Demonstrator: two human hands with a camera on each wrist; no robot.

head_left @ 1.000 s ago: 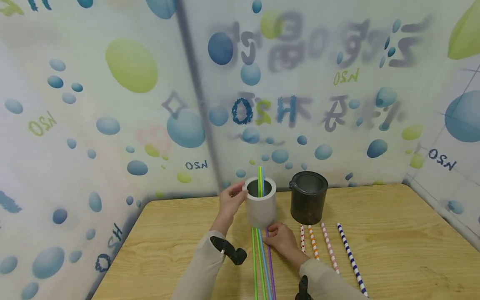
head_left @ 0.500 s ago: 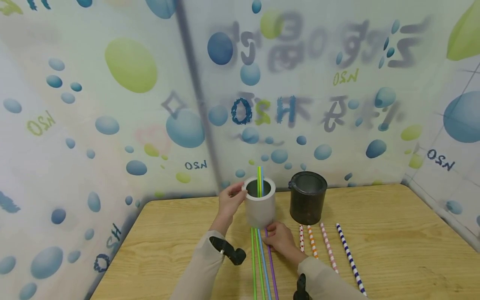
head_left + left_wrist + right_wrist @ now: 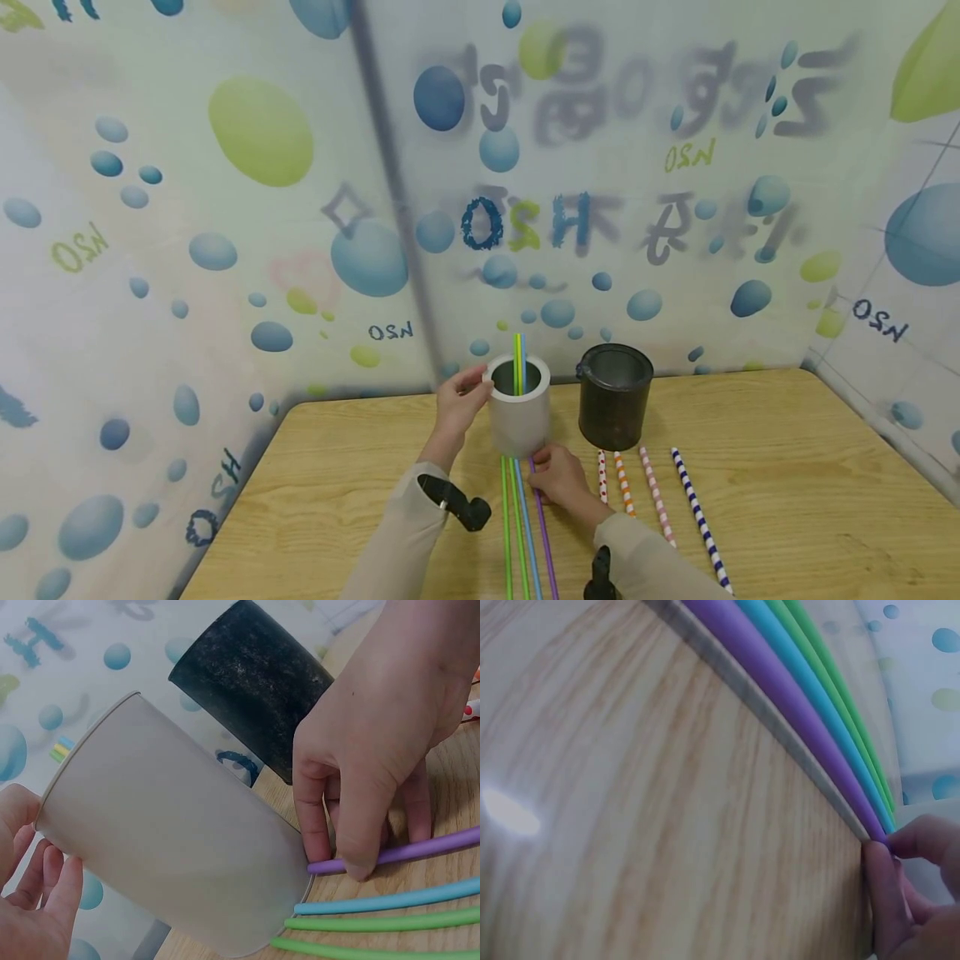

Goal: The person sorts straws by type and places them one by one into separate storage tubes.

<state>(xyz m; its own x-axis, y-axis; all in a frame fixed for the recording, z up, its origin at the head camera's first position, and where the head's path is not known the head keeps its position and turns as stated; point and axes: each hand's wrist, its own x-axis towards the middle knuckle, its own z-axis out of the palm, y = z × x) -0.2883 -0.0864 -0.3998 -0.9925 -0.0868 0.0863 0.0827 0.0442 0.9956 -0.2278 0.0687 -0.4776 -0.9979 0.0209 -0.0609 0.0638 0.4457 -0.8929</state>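
In the head view a pale grey cup stands upright on the wooden table, with green, yellow and blue straws sticking up out of it. My left hand grips the cup's rim from the left with thumb and fingers. Just in front of the cup's base, my right hand pinches the far end of a purple straw lying on the table. Beside that straw lie a blue straw and two green straws. The left wrist view shows the purple tip right at the cup's bottom edge.
Right of the cup stands a dark metal bucket. Before it lie a red-dotted straw, an orange-striped one, a pink-striped one and a navy-striped one. A patterned curtain hangs behind the table.
Both hands keep their hold, the left on the cup and the right on the purple straw. The whole head view has shifted very slightly.
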